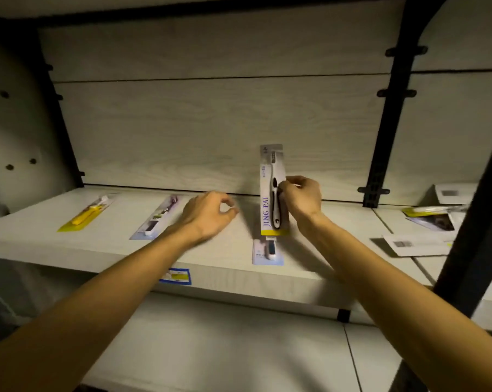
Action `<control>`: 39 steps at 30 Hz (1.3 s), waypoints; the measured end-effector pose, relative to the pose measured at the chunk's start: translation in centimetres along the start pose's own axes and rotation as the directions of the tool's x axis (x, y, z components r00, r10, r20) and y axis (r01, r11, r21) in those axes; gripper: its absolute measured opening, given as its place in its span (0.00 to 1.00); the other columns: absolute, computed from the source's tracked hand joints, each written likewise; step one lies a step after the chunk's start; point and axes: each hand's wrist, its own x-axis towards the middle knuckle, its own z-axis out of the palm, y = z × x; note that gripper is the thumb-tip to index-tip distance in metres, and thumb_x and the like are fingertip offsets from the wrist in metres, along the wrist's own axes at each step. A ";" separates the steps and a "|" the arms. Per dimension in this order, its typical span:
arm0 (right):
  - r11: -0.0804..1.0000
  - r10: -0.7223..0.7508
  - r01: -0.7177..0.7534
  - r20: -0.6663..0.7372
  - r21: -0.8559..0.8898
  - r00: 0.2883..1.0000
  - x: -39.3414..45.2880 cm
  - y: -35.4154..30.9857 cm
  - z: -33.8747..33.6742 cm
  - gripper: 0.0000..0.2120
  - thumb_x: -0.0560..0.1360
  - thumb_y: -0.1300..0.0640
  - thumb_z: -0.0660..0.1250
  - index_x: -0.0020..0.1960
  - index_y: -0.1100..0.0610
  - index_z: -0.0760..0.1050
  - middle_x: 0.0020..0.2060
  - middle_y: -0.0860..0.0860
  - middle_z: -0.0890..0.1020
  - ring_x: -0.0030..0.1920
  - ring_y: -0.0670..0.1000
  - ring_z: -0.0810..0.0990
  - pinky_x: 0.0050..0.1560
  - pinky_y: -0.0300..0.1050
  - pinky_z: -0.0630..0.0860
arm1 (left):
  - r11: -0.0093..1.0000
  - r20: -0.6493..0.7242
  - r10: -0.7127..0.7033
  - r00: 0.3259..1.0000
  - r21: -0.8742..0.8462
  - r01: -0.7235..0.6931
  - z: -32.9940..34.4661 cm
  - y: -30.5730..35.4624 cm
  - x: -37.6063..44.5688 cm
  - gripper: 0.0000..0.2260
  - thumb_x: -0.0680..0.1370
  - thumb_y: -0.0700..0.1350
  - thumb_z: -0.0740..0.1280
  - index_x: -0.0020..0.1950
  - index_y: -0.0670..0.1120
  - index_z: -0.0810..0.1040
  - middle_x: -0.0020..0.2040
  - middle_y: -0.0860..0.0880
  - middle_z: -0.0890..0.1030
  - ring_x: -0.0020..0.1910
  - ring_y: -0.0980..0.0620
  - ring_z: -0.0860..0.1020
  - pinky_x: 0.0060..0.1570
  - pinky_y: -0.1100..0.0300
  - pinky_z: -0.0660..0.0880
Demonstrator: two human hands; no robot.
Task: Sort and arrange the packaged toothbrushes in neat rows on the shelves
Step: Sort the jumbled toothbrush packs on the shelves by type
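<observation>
While the right hand [301,199] pinches a packaged toothbrush marked JING PAI [272,190] by its right edge between thumb and fingertips, the pack stands upright above the pale wood-grain shelf [230,267], its yellow bottom edge hanging over another pack. That grip is closed on the card about halfway up, beside the black-and-white brush handle. The left hand [208,213] hovers low over the shelf just left of the held pack, fingers loosely curled with thumb and forefinger nearly meeting, grasping nothing.

Three more packs lie flat on the shelf, roughly in a row with their heads pointing toward the back panel [211,131]. At far left is a yellow toothbrush pack [86,215], tilted a little to the right. Next comes a dark-handled toothbrush pack [157,220], partly covered by the left wrist. Directly below the held pack lies a third toothbrush pack [267,251], only its lower end showing, near the shelf's front edge.

A blue-and-yellow price tag [177,276] sits on the front face of the shelf, partly behind the left forearm. A black metal upright [386,120] divides this bay from the next, where a loose heap of packages [428,222] lies at mixed angles, some face down with barcodes showing.
</observation>
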 end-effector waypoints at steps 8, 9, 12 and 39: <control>0.992 0.031 -0.050 0.162 0.118 0.986 -5.0 -2.7 10.7 0.07 0.76 0.64 0.66 0.52 0.60 0.81 0.33 0.51 0.81 0.32 0.50 0.77 0.38 0.47 0.77 | 0.983 -0.033 -0.115 0.993 0.141 0.118 -5.5 -11.7 -0.8 0.17 0.83 0.59 0.58 0.61 0.51 0.78 0.58 0.46 0.82 0.57 0.42 0.79 0.51 0.53 0.73; 0.990 0.037 -0.060 0.179 0.128 0.983 -5.4 -2.9 11.8 0.07 0.76 0.64 0.66 0.53 0.61 0.80 0.34 0.52 0.81 0.33 0.51 0.77 0.40 0.49 0.78 | 0.979 0.008 -0.107 0.994 0.173 0.104 -5.9 -12.8 -1.3 0.17 0.83 0.59 0.55 0.59 0.51 0.78 0.55 0.46 0.83 0.55 0.41 0.79 0.47 0.54 0.71; 0.992 0.050 -0.068 0.169 0.106 0.984 -6.5 -2.7 14.1 0.10 0.77 0.64 0.65 0.57 0.63 0.79 0.42 0.56 0.83 0.39 0.53 0.80 0.45 0.51 0.81 | 0.972 0.087 -0.002 0.996 0.235 -0.018 -5.9 -14.9 -2.4 0.16 0.83 0.54 0.53 0.45 0.49 0.76 0.50 0.43 0.83 0.49 0.38 0.79 0.41 0.53 0.68; 0.532 -0.023 0.428 0.493 -0.730 0.870 -8.8 -1.2 20.8 0.14 0.80 0.53 0.58 0.55 0.60 0.78 0.54 0.60 0.82 0.55 0.61 0.79 0.52 0.48 0.73 | 0.946 0.270 0.070 0.960 0.288 -0.150 -7.4 -20.5 -2.8 0.22 0.83 0.59 0.51 0.71 0.50 0.68 0.68 0.46 0.76 0.64 0.42 0.73 0.50 0.51 0.64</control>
